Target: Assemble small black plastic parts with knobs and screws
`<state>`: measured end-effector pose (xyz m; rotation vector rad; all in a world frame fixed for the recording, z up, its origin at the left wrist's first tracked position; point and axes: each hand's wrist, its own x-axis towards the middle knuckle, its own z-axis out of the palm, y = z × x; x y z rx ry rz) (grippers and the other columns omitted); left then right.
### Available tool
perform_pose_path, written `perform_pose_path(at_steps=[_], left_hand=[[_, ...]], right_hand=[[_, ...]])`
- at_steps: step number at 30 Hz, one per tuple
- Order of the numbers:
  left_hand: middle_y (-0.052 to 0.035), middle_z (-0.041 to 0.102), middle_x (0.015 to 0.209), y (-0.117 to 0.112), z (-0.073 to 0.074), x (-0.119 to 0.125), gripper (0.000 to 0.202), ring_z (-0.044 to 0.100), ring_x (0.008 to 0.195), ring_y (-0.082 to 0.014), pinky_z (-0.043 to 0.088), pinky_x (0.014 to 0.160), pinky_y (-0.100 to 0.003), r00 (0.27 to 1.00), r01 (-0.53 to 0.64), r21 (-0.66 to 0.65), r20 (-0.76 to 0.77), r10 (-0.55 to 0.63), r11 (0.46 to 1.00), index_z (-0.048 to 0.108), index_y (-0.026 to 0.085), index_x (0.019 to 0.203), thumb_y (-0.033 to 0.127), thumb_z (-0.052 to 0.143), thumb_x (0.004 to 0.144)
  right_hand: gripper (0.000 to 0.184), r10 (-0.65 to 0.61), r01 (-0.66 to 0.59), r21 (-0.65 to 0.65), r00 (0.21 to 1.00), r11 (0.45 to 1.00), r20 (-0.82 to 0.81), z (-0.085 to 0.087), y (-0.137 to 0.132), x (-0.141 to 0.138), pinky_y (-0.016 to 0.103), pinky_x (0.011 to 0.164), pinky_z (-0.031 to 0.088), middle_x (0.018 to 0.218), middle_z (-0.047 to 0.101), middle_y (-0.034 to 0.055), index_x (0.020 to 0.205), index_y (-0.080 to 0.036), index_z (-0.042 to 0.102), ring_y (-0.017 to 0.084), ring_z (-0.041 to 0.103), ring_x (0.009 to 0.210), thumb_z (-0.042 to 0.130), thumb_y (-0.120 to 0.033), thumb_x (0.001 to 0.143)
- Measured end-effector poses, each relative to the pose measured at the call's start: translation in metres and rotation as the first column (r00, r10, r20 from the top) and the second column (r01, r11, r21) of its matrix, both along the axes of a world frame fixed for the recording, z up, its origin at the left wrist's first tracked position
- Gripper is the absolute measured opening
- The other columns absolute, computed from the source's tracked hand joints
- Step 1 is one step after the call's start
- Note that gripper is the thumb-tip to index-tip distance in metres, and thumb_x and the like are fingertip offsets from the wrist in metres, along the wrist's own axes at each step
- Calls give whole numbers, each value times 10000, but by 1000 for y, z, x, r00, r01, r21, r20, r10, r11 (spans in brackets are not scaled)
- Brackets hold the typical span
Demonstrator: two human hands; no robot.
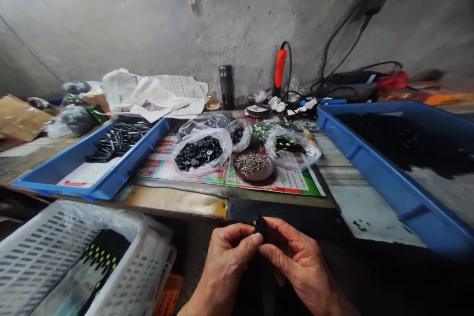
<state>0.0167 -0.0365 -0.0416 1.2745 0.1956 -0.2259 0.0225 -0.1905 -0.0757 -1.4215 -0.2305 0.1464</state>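
A small black part sits pinched between the fingers of both hands, low and in front of the bench edge; its exact kind is hard to make out. My left hand grips it from the left with thumb and forefinger. From the other side my right hand closes on it too. Beyond the hands, a round brown dish holds many small metal screws. To its left, a clear bag lies open around black round discs. On the right, another bag contains black and lime-green pieces.
A blue tray with black rod-like parts stands left, a larger blue tray right. Below left is a white basket with black and green pieces. At the back stand a dark flask and an orange-handled tool with a cord.
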Motion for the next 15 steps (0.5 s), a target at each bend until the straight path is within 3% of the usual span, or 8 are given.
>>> perform_pose_path(at_steps=[5, 9, 13, 15], left_hand=[[8, 561, 541, -3, -7, -1, 409, 402, 475, -72, 307, 465, -187, 1000, 15, 4, 0, -15, 1000, 801, 119, 757, 506, 876, 647], [-2, 553, 547, -6, -11, -1, 424, 395, 465, -74, 310, 466, -199, 999, 37, 12, 38, -37, 999, 797, 93, 772, 505, 840, 682], [8, 548, 540, -8, -15, -3, 398, 385, 446, -74, 300, 453, -202, 998, 35, -14, 58, -34, 999, 781, 100, 776, 486, 829, 692], [16, 535, 527, -9, -15, -5, 364, 362, 444, -71, 283, 450, -201, 995, 36, -7, 91, -36, 999, 760, 110, 747, 471, 805, 720]], right_hand=[[426, -40, 41, 38, 999, 998, -17, -10, 2, -3, 126, 390, 447, 850, 676, 42, 1187, -217, 703, 99, 543, 512, 771, -487, 865], [462, -132, 132, 21, 991, 991, 11, -20, 4, -7, 169, 365, 484, 986, 710, 81, 1194, -227, 734, 109, 568, 469, 799, -502, 828], [432, -133, 137, -24, 985, 990, 110, -11, 3, -8, 194, 372, 506, 1024, 717, 78, 1175, -261, 752, 156, 630, 533, 767, -545, 849], [397, -121, 143, -90, 969, 986, 214, -4, -1, -5, 201, 427, 522, 947, 716, 70, 1121, -257, 771, 168, 641, 584, 721, -571, 884]])
